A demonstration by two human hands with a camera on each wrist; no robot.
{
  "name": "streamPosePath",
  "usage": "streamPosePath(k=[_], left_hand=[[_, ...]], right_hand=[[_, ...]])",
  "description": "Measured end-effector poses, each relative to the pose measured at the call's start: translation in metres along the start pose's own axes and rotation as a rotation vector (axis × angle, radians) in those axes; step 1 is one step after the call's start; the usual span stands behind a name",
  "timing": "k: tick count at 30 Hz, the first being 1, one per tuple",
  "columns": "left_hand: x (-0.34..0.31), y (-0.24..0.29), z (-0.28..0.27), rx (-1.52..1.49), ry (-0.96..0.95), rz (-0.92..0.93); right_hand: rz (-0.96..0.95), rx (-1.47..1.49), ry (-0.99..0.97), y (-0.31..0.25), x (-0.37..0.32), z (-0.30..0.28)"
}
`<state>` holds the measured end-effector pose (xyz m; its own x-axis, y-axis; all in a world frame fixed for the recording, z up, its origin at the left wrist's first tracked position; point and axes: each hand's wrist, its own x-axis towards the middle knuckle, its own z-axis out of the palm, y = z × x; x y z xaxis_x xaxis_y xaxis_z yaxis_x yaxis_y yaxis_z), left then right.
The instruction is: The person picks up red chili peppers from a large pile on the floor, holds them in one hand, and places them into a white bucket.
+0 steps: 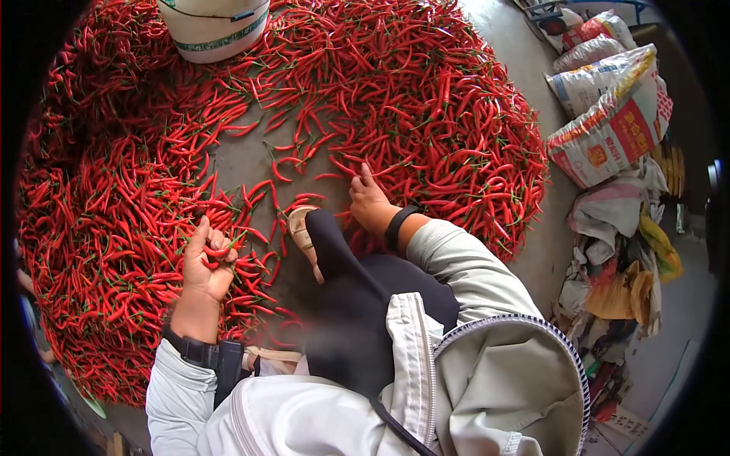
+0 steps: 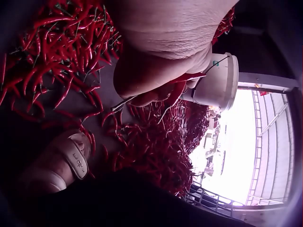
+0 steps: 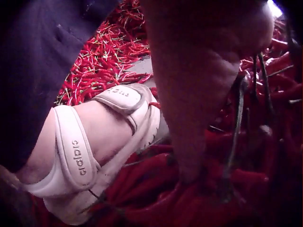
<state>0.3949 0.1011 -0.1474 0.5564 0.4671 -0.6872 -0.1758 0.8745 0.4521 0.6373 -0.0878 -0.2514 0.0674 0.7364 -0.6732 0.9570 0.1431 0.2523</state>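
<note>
My left hand (image 1: 207,262) is raised over the left part of the chili heap, fingers curled round red chili peppers (image 1: 219,254). In the left wrist view, red chili peppers (image 2: 177,89) and green stems stick out from under the fingers. My right hand (image 1: 372,204) is low at the inner edge of the right part of the heap (image 1: 456,137), one digit pointing forward. Green stems (image 3: 239,113) hang close beside this hand in the right wrist view. Its fingertips are hidden there, so I cannot tell whether it grips a pepper.
A white bucket (image 1: 217,30) stands among the peppers at the far side. A sandaled foot (image 1: 304,235) rests on the grey floor (image 1: 236,156) between the hands. Printed sacks (image 1: 608,140) and crumpled bags (image 1: 616,213) lie along the right.
</note>
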Motion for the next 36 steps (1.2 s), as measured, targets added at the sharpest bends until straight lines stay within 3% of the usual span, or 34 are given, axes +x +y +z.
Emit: streamPosePath(k=[3,5,9,10,19,23,29,31,35,36], left_hand=[[0.001,-0.002,-0.004,-0.022,-0.006,-0.001],[0.001,-0.006,0.001,-0.024,-0.006,-0.010],[-0.006,-0.006,0.006,-0.010,-0.012,-0.019],[-0.007,-0.004,0.001,-0.003,-0.039,-0.001],[-0.028,0.019,-0.014,-0.005,-0.082,0.076],[-0.030,0.021,-0.022,-0.023,-0.084,0.082],[-0.030,0.015,-0.026,-0.033,-0.098,0.090],[-0.032,0.015,-0.022,-0.029,-0.080,0.092],[-0.031,0.011,-0.017,-0.039,-0.074,0.080],[-0.030,0.012,-0.017,-0.043,-0.081,0.074]], right_hand=[[-0.091,-0.114,0.070,0.000,-0.003,-0.006],[-0.068,-0.070,-0.205,-0.006,0.008,-0.017],[-0.039,-0.065,-0.242,-0.010,0.018,-0.012],[-0.069,-0.143,-0.325,-0.009,0.018,-0.017],[-0.086,-0.050,-0.357,0.008,-0.044,-0.019],[0.087,0.060,-0.175,0.037,-0.093,-0.019],[0.272,0.146,-0.294,0.101,-0.172,-0.059],[0.498,0.106,-0.258,0.129,-0.196,-0.043],[0.695,0.224,-0.244,0.192,-0.257,0.007],[0.768,0.296,-0.063,0.198,-0.269,0.017]])
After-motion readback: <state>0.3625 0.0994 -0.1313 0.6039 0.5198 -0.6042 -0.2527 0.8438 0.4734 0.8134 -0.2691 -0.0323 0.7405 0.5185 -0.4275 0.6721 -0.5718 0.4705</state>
